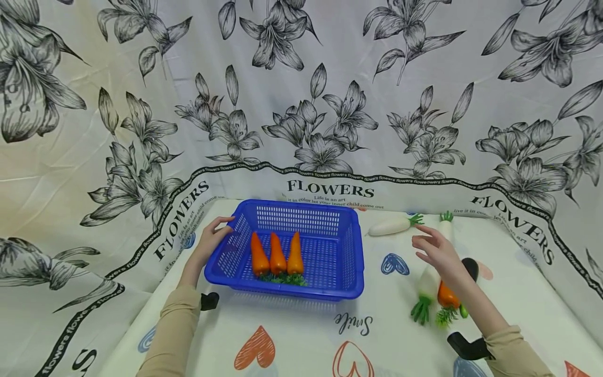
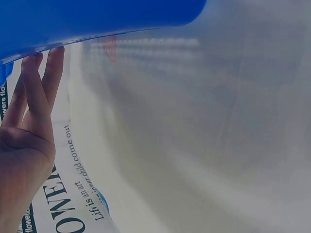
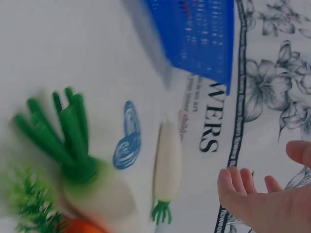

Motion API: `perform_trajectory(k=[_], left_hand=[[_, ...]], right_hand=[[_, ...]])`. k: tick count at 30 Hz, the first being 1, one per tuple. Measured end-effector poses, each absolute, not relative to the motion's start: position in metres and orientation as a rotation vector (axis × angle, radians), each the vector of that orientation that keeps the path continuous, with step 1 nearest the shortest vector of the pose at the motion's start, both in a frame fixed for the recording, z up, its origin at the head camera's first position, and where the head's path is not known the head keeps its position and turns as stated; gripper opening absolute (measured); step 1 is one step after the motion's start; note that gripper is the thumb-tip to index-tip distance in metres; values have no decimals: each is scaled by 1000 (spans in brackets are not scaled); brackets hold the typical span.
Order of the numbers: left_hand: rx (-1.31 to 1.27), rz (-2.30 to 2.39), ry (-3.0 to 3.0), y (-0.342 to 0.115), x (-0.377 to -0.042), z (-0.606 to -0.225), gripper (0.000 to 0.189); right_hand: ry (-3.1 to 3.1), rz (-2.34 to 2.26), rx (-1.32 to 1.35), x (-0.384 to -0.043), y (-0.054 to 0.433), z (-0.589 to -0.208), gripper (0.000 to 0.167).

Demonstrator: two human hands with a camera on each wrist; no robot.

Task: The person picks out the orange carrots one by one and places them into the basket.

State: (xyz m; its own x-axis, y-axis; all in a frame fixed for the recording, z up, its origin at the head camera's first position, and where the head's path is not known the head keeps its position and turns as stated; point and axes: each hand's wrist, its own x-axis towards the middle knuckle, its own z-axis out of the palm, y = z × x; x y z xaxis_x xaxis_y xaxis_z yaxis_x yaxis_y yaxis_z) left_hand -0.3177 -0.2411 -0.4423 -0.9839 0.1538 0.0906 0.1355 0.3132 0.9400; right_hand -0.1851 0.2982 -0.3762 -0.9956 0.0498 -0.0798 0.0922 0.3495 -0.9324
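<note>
A blue plastic basket [image 1: 325, 262] stands on the table, with three orange carrots [image 1: 277, 256] lying side by side inside it. My left hand [image 1: 214, 241] is at the basket's left rim. In the left wrist view, its nearly straight fingers [image 2: 54, 73] touch the underside of the blue rim [image 2: 121, 19]. My right hand [image 1: 438, 254] hovers over the vegetables on the right, its fingers loosely bent and holding nothing. Just left of its fingertips lies a white radish [image 1: 391, 226] with green leaves. Beneath the right hand and forearm are another white radish [image 1: 428, 283] and a carrot [image 1: 447, 297], both partly covered.
A dark eggplant [image 1: 471, 267] lies beyond the right forearm, near a small green vegetable [image 1: 464, 312]. Behind the right hand shows one more radish [image 1: 445, 226]. A flower-printed curtain [image 1: 325, 120] hangs behind the table, which has a heart-patterned cover [image 1: 297, 340].
</note>
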Motion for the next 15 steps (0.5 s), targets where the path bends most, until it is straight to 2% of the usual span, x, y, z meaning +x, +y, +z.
perform_trajectory(k=[15], left_hand=[[259,1828,2491,-232,-299,-417,42]], right_hand=[[2741,-1450,378,-178,336,-404,68]])
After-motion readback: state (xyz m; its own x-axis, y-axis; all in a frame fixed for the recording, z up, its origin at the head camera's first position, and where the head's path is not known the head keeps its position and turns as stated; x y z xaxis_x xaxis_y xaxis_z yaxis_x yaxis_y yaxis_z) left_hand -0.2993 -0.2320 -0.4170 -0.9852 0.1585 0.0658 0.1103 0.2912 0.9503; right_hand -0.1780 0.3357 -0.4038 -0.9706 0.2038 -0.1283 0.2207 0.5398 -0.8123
